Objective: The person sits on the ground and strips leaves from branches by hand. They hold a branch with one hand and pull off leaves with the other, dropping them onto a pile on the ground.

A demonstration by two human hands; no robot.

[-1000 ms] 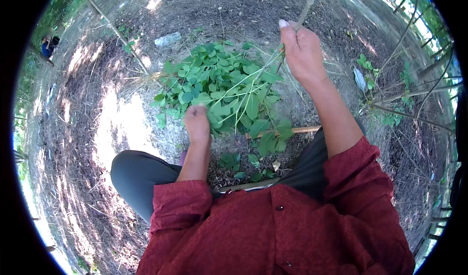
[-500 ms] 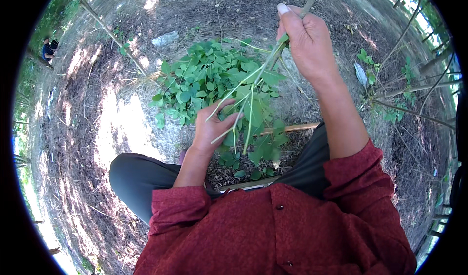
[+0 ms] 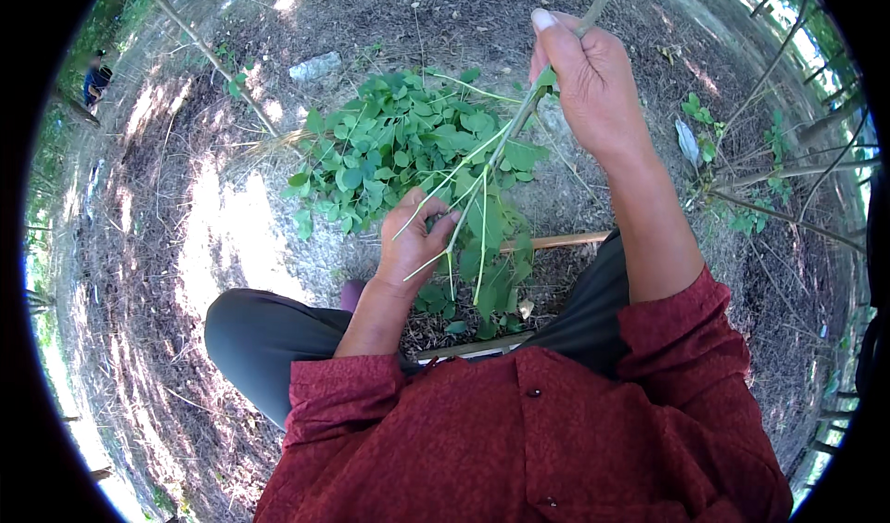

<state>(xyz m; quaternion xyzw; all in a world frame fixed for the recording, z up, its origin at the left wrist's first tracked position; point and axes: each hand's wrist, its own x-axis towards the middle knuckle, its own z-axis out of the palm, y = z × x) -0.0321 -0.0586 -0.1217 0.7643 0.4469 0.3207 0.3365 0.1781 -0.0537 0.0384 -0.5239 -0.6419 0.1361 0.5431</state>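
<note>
High on the right, my right hand [image 3: 593,92] is closed round a thin green-brown branch [image 3: 521,117], whose lower end points down toward my lap. Several pale, bare leaf stalks fan out from it, and some green leaves [image 3: 501,277] hang below. My left hand [image 3: 406,245] is at the lower stalks, thumb and fingers drawn together on a leafy twig; its fingertips are partly hidden. Just beyond that hand lies a heap of green leaves [image 3: 371,143] on the ground.
A pale stone [image 3: 315,66] lies beyond the heap. At left, a thin trunk [image 3: 209,55] leans; at right, bare branches [image 3: 788,166] spread low. A wooden bar [image 3: 561,240] lies between my knees. Another person [image 3: 95,78] is far off at left.
My left hand has moved slightly up and right, its fingers closing in on the twig. The bare stalks have swung slightly right. My right hand keeps its grip on the branch.
</note>
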